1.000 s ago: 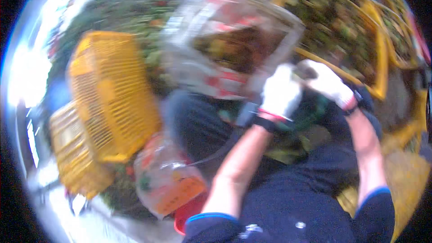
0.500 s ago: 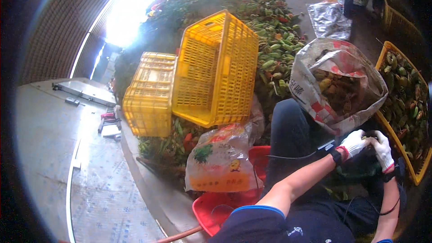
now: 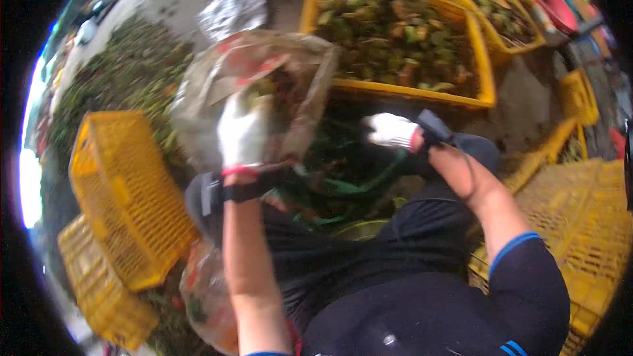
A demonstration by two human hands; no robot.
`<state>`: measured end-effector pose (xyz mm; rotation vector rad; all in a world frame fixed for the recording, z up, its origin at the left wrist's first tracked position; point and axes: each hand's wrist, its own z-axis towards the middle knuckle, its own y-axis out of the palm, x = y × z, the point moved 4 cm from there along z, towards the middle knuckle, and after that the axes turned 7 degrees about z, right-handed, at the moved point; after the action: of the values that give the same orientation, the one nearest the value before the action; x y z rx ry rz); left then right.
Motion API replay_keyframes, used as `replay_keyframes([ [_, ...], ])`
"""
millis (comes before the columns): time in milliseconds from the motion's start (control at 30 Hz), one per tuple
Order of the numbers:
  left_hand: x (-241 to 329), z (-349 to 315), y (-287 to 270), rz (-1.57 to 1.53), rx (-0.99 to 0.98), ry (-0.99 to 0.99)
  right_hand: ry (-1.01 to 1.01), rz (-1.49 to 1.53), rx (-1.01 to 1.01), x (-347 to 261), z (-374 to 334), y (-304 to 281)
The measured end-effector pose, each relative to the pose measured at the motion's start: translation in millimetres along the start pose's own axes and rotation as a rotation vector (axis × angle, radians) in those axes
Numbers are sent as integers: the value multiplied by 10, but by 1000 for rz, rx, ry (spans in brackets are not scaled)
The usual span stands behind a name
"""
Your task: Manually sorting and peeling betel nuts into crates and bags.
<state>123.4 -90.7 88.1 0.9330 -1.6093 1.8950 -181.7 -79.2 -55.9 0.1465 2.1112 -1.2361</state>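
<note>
My left hand (image 3: 242, 133), in a white glove with a red cuff, reaches over the open mouth of a white woven sack (image 3: 198, 102). Its fingers are smeared by motion; a greenish-yellow piece (image 3: 262, 90) shows at their tips, held or loose I cannot tell. My right hand (image 3: 392, 130), gloved too, hovers above a dark green basket or net (image 3: 349, 188) between my knees. Its fingers are curled together, with a small dark bit at their tips that I cannot make out. Brownish plant matter fills part of the sack.
A yellow crate (image 3: 484, 79) of green and brown pods or fruit stands ahead, with another filled crate (image 3: 537, 43) and a red basin (image 3: 550, 3) beyond. Stacked yellow crates (image 3: 125, 204) are at left, more crates (image 3: 573, 224) at right. A green heap (image 3: 125, 66) covers the floor.
The view has swung to the right. My hands were together over my lap; now they are apart, the left at the sack's mouth, the right above the green basket or net.
</note>
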Motion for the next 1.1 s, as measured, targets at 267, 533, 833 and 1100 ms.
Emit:
replay_keyframes([
  [267,109,-54,318,-14,117,149,160,-102,542,870,-88,-1436],
  [533,420,-541,1105,-170,-212,181,549,-250,496,1325,328,-1170],
  [833,301,-715,1597,-369,-502,23,255,435,646,1395,40,-1478],
  [1100,179,-665,1468,-389,-381,94,76,1157,5,-420,-168,-601],
])
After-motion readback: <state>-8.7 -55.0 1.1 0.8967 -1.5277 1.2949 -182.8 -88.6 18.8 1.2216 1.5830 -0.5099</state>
